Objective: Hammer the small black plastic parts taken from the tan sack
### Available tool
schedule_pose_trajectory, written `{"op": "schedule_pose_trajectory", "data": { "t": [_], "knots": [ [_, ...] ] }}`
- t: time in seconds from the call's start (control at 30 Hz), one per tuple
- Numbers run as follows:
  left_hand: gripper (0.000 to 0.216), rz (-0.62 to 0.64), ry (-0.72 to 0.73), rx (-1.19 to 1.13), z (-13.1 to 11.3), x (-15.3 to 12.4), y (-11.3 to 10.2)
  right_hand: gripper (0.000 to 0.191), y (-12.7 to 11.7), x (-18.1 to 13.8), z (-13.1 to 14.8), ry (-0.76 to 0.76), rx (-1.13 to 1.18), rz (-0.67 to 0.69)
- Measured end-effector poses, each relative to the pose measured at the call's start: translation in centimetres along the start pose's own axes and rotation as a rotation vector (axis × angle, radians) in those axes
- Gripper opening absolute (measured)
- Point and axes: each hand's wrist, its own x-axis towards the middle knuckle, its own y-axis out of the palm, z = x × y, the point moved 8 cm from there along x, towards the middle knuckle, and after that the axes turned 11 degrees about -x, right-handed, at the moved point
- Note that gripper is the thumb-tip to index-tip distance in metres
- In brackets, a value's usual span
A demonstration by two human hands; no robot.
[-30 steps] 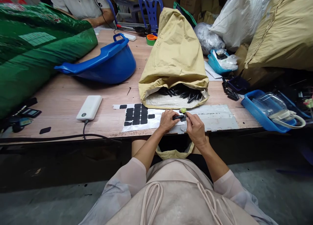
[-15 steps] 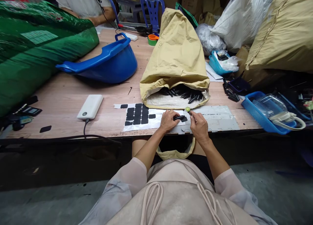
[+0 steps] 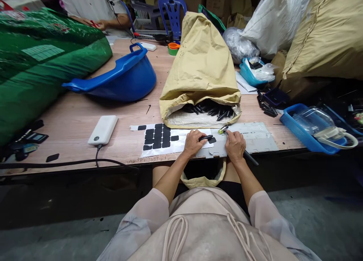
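Observation:
My left hand [image 3: 193,142] is closed on a small black clip-like part [image 3: 205,137] at the table's front edge, over a white backing sheet [image 3: 172,143] with several black adhesive pads [image 3: 157,137]. My right hand [image 3: 235,144] grips a thin tool with a green-yellow tip [image 3: 223,129] and a dark handle that sticks out past the wrist toward the lower right. The tip lies just right of the black part. Behind my hands an open tan paper sack [image 3: 202,70] lies on its side with several black parts [image 3: 211,109] spilling at its mouth.
A white power bank [image 3: 103,129] with a cable lies left. Behind it sits a tilted blue basin [image 3: 121,76], and beyond that a big green bag [image 3: 42,64]. Blue baskets [image 3: 306,134] and sacks crowd the right. Another person sits at the far left corner. A tan bag [image 3: 202,179] hangs below the table edge.
My right hand has moved down and right onto the grey sheet, drawing the tool away from the black part. My left hand stays in place on the part.

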Motion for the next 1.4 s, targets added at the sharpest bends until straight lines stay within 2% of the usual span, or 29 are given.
{"op": "schedule_pose_trajectory", "data": {
  "t": [1.13,1.4],
  "knots": [
    [0.021,0.03,0.04,0.038,0.09,-0.28,0.11,0.037,0.36,-0.27,0.34,0.045,0.022,0.06],
    [0.019,0.025,0.057,0.055,-0.31,-0.15,-0.17,0.036,0.22,-0.3,0.42,0.039,0.013,0.018]
  ]
}}
